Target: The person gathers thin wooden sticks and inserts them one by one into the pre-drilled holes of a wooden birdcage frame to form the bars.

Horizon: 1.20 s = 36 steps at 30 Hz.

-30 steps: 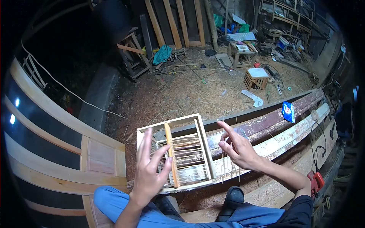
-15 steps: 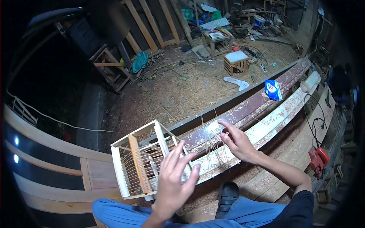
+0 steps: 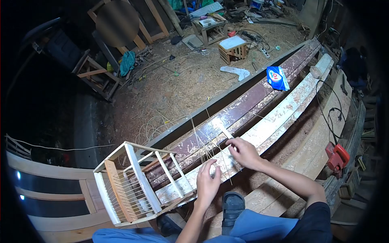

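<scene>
My left hand (image 3: 208, 183) hovers over the pale plank with its fingers bent and the thumb apart, its fingertips close to a bunch of thin bamboo sticks (image 3: 201, 139). These sticks lie loosely across the boards. To its right, my right hand (image 3: 245, 154) is curled, with thumb and index finger apart. A short pale wooden strip (image 3: 225, 131) shows right at its fingertips. On the left stands a wooden cage frame (image 3: 137, 178), with a row of thin sticks fitted through its bars at the near end.
Under the sticks run a long maroon beam (image 3: 243, 103) and a pale plank (image 3: 279, 113), both strewn with shavings. A blue packet (image 3: 277, 78) rests on the beam. A red power tool (image 3: 337, 158) with a black cord lies at right. A small slatted stool (image 3: 232, 49) stands beyond.
My left hand has moved away from the cage frame toward the stick bunch, its fingers now more bent. My right hand has drawn back slightly, and the wooden strip shows. The view has shifted.
</scene>
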Each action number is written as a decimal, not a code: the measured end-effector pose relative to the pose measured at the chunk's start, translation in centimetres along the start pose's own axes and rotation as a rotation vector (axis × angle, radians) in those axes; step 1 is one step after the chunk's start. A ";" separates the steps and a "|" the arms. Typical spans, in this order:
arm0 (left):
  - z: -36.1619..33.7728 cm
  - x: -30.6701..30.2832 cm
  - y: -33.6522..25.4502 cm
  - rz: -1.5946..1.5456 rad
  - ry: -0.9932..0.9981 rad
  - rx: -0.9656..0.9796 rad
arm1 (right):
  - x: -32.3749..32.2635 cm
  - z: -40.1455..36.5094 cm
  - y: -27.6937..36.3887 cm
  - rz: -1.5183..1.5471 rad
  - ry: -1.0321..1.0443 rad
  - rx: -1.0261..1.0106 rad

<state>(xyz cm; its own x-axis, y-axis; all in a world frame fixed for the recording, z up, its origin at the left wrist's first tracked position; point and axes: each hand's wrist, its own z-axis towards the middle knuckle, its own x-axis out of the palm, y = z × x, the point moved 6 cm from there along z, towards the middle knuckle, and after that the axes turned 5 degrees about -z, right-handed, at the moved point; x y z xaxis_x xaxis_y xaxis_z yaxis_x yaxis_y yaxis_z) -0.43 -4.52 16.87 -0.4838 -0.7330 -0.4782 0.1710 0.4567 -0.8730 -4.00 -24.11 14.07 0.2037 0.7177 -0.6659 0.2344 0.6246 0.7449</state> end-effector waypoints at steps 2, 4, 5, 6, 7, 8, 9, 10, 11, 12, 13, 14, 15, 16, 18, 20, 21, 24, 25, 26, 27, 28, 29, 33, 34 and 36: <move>0.5 1.4 3.9 0.012 0.002 -0.066 | 1.9 0.1 -1.0 -0.081 0.089 -0.015; 0.9 2.3 7.0 0.094 -0.027 -0.086 | 3.8 0.4 -2.3 -0.141 0.075 -0.095; 1.1 2.6 8.3 0.073 -0.038 -0.084 | 4.6 0.9 -2.9 -0.140 0.086 -0.095; 1.3 3.0 9.3 0.072 -0.040 -0.096 | 5.3 1.3 -2.9 -0.188 0.089 -0.142; 1.5 3.1 9.9 0.149 -0.088 -0.068 | 6.0 1.7 -2.8 -0.234 0.092 -0.191; 1.5 3.2 10.6 0.228 -0.137 -0.040 | 6.7 2.3 -2.9 -0.230 0.104 -0.193; 1.8 3.1 10.6 0.212 -0.122 -0.086 | 7.2 3.0 -2.7 -0.283 0.105 -0.218; 2.0 3.2 10.9 0.211 -0.129 -0.100 | 7.7 3.6 -2.6 -0.335 0.106 -0.244; 2.2 3.3 11.3 0.219 -0.141 -0.099 | 8.5 4.2 -2.9 -0.351 0.094 -0.255; 2.5 3.3 11.3 0.227 -0.152 -0.097 | 8.9 4.7 -2.9 -0.348 0.104 -0.260; 2.7 3.3 11.4 0.229 -0.157 -0.108 | 9.5 5.2 -3.1 -0.420 0.130 -0.245; 2.9 3.3 11.5 0.238 -0.149 -0.119 | 10.0 5.6 -3.4 -0.491 0.155 -0.230; 3.1 3.4 11.6 0.247 -0.141 -0.131 | 10.0 5.9 -3.3 -0.461 0.098 -0.249; 3.2 3.5 11.9 0.247 -0.142 -0.140 | 10.4 6.1 -3.5 -0.459 0.107 -0.251; 3.5 3.6 12.3 0.246 -0.151 -0.148 | 10.8 6.4 -3.9 -0.504 0.118 -0.213; 3.6 3.6 12.3 0.271 -0.158 -0.154 | 11.0 6.7 -4.2 -0.486 0.122 -0.220; 3.7 3.6 12.2 0.296 -0.164 -0.152 | 11.0 6.8 -4.1 -0.469 0.119 -0.225; 3.8 3.6 12.6 0.305 -0.185 -0.156 | 10.7 7.1 -4.2 -0.372 0.171 -0.123; 3.9 3.6 12.7 0.305 -0.184 -0.159 | 10.7 7.2 -4.2 -0.372 0.174 -0.122; 4.0 3.6 12.7 0.318 -0.184 -0.163 | 10.7 7.2 -4.3 -0.328 0.167 -0.111; 4.1 3.6 12.8 0.329 -0.184 -0.166 | 10.5 7.3 -4.3 -0.287 0.159 -0.100; 4.2 3.7 12.8 0.326 -0.181 -0.166 | 10.3 7.4 -4.2 -0.289 0.159 -0.097; 4.2 3.6 12.8 0.322 -0.200 -0.164 | 9.8 7.4 -4.0 -0.228 0.122 -0.095; 4.5 3.3 11.9 0.275 -0.243 -0.125 | 8.5 7.4 -3.5 -0.023 0.086 -0.019; 4.6 3.2 11.6 0.274 -0.241 -0.123 | 8.5 7.3 -3.7 -0.024 0.083 -0.018; 4.9 3.0 10.7 0.219 -0.251 -0.106 | 8.3 7.3 -3.6 0.060 0.072 -0.068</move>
<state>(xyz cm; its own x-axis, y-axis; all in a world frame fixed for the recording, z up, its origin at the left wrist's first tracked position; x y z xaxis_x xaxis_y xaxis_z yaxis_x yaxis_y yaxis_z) 4.14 -4.31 5.67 -0.2168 -0.7069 -0.6733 0.1506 0.6572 -0.7385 3.80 -22.70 5.56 0.1462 0.7734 -0.6168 0.1585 0.5972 0.7863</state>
